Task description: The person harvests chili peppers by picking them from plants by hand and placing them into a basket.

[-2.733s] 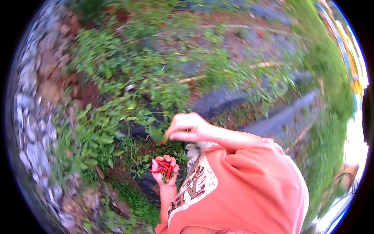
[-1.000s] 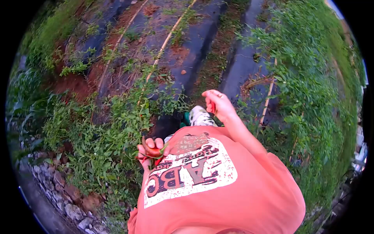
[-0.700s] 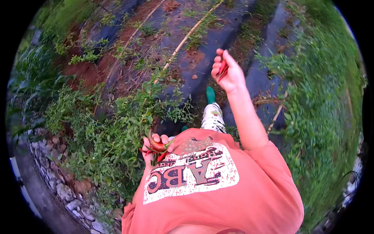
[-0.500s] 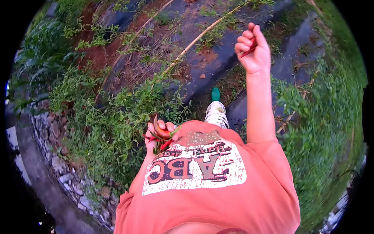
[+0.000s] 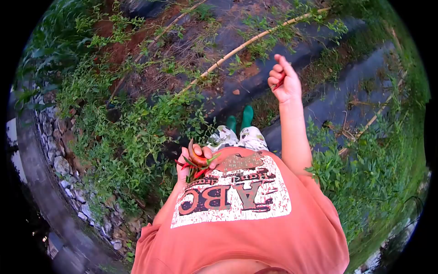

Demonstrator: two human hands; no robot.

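Close to my shirt, my left hand [image 5: 186,160] is curled round several chili peppers [image 5: 199,159]. The uppermost one is large and curved, red to brown with a green stem; thinner red ones stick out below it. My right hand [image 5: 287,86] is raised at the right of centre, over the black plastic sheeting. Its fingers are folded round a small red pepper [image 5: 280,80]. Leafy green plants [image 5: 132,137] stand just left of my left hand.
Green boots [image 5: 247,116] show below my patterned trousers. A bamboo pole [image 5: 237,48] crosses the bed above. Black sheeting [image 5: 326,107] covers the ground on the right. Stones [image 5: 63,165] border a paved path [image 5: 50,194] at the left, and more plants grow at the lower right.
My right hand, earlier at the plants, rose away from my body with a red pepper and has since come slightly lower. My left hand keeps its peppers, now including a large one. Both boots show now.
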